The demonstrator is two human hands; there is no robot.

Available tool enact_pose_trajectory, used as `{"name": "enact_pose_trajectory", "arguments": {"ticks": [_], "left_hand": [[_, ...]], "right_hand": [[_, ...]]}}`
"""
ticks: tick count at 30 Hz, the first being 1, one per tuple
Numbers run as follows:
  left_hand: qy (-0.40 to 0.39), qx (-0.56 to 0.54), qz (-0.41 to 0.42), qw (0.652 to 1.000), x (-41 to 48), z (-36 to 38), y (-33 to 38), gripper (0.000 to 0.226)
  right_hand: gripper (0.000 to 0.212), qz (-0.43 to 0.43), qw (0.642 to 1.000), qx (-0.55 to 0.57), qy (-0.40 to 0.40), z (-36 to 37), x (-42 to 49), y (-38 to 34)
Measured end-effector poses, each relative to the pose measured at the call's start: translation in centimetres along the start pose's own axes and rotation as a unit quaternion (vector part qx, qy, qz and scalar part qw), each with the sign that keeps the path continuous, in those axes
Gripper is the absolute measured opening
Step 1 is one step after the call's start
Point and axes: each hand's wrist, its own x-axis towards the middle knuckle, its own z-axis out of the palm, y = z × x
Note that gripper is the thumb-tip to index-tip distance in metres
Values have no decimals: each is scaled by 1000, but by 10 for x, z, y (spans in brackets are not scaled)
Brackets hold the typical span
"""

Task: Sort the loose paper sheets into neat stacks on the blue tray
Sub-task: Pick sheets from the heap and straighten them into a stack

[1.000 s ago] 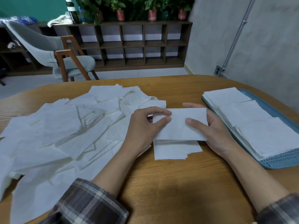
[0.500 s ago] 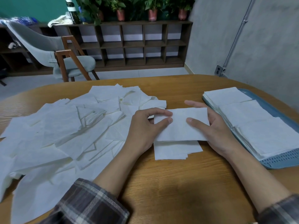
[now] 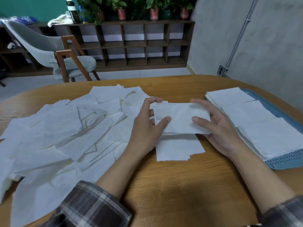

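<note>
Wood-grain surface (image 3: pixel 180 185), you seated at it, wall to your right.

Grip: your left hand (image 3: pixel 146 126) and right hand (image 3: pixel 218 128) hold a bundle of sheets (image 3: pixel 180 118) between them. Each thumb is pressed on the top face. The left fingers curl round the far left corner, and the right fingers run under the right end.

Position: the bundle is raised just above a small stack (image 3: pixel 178 149) lying on the surface directly below both hands. Whether the bundle's near edge touches that stack cannot be told.

Key relation: the bundle's long axis runs hand to hand, left to right. The blue tray (image 3: pixel 282 112) lies just beyond the back of your right hand, so that hand is the nearer one. The filled stacks (image 3: pixel 255 118) on it run in a row away from you. Judgement: the transfer goes rightward, led by the right hand, and the bundle may need squaring to the row.

Other: the loose pile (image 3: pixel 68 128) sprawls outward from your left hand, well away from the tray.

Not resolved: the right fingertips at the far edge are motion-blurred. The right fingers beneath the bundle are hidden. The sheet count in the bundle is unreadable. The tray's right side is cut off by the frame edge.
</note>
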Motion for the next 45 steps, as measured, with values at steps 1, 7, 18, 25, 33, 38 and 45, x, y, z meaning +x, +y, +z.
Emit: {"name": "enact_pose_trajectory", "arguments": {"ticks": [1,7,18,25,33,38,45], "left_hand": [[-2,9,3,1000,0,1,-2,47],[-22,233,171,957,0,-1,-11,44],[-247,245,108,931,-11,6,-9,14],[-181,219,127,950,-9,6,-8,11],[-75,130,137,979,-13,9,0,12],[-80,57,65,993,-12,11,4,14],[-132,119,-3,984,-10,7,5,26]], "right_hand": [[36,-3,1000,-15,-11,1,-1,0],[34,-29,979,-180,89,-2,1,3],[31,-31,969,-218,112,-5,1,2],[20,-34,982,-171,78,-4,2,0],[28,-39,990,-134,-8,1,-7,-4],[17,-22,993,-112,28,1,-7,-5],[26,18,997,-48,63,-3,-2,0]]}}
